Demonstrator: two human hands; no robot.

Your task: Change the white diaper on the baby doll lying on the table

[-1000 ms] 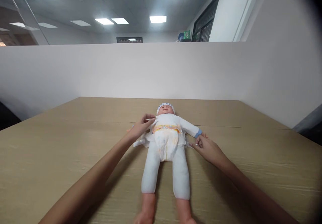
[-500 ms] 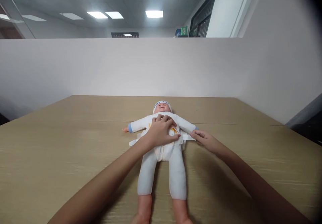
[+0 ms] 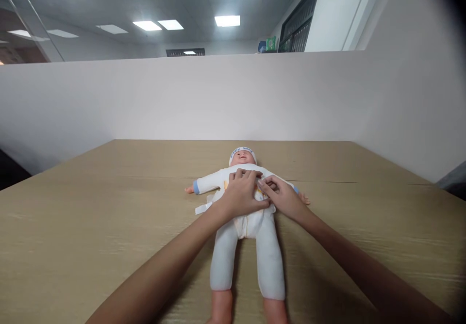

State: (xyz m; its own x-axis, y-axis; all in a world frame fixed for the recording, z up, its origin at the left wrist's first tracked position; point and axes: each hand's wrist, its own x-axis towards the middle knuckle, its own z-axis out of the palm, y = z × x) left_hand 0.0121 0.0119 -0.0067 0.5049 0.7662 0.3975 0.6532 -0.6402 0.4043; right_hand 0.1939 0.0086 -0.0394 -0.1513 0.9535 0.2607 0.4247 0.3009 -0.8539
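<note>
Fingers of the left hand [image 3: 242, 193] arch over the front of the diaper [image 3: 247, 226], thumb apart, a placement I read as keeping it flat; those of the right hand [image 3: 286, 198] bunch beside them near its upper edge, though from my remote view I cannot tell whether they pinch anything. It sits around the hips of a doll [image 3: 223, 261], soft and papery, with orange print. One flat white tab [image 3: 201, 209] juts out at the left. The doll lies face up, legs toward the camera, so its front is within easy reach: matte white limbs, smooth pink ankles, lettered headband [image 3: 242, 151]. Beneath is a brown, faintly streaked tabletop [image 3: 109, 227].
</note>
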